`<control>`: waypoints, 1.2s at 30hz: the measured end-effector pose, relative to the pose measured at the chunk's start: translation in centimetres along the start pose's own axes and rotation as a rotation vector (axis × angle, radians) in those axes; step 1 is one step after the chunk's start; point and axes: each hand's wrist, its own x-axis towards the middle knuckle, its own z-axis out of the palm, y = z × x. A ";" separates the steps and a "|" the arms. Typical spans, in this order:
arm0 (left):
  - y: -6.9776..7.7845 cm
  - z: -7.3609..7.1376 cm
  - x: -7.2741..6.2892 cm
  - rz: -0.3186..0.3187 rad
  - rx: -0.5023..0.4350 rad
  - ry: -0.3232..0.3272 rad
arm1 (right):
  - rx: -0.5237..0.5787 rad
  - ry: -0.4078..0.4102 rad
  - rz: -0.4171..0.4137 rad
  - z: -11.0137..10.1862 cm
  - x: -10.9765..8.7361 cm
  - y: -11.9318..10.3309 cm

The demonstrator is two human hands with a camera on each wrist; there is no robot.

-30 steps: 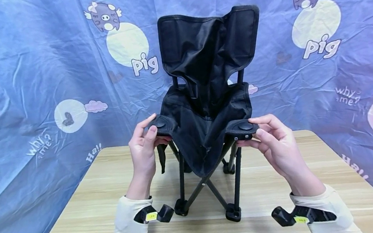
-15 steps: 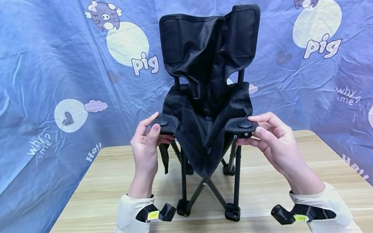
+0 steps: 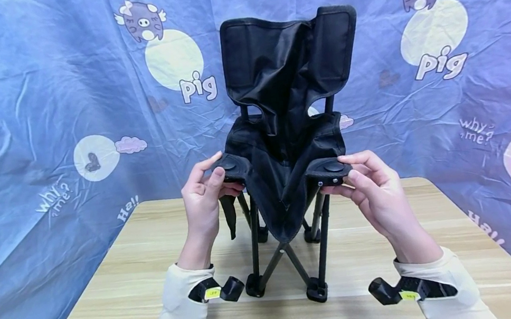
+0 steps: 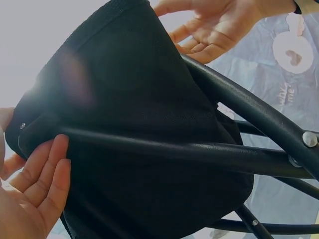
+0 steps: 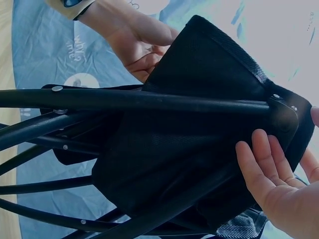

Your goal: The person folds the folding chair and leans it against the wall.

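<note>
A small black folding chair (image 3: pixel 282 140) stands upright on the table, partly folded, its seat cloth sagging into a V between the two front corners. My left hand (image 3: pixel 203 195) pinches the left front corner, thumb on top and fingers underneath. The right front corner is held the same way by my right hand (image 3: pixel 376 187). From below, the left wrist view shows the curled fingers (image 4: pixel 52 174) against the dark cloth beside a frame tube (image 4: pixel 189 149). In the right wrist view, the right fingers (image 5: pixel 261 154) lie under the riveted corner.
The chair's crossed legs (image 3: pixel 284 252) end in black plastic feet (image 3: pixel 317 291) on the light wooden table (image 3: pixel 124 298). A black strap (image 3: pixel 230 218) hangs at the chair's left. Blue printed cloth (image 3: pixel 52 62) surrounds the table on the sides and back.
The left front corner has moved slightly right with my left hand, and the right corner slightly left and up. The two corners are a little closer together, the chair legs slightly narrower.
</note>
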 end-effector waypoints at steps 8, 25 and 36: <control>0.2 0.3 0.0 0.011 -0.003 -0.016 | -0.018 0.003 0.005 0.3 0.3 0.0; 0.5 1.3 0.1 0.006 -0.013 -0.033 | -0.057 0.031 0.021 1.2 0.7 -0.1; 0.6 2.2 0.1 -0.002 -0.007 -0.030 | -0.044 0.005 0.011 1.6 1.0 -0.1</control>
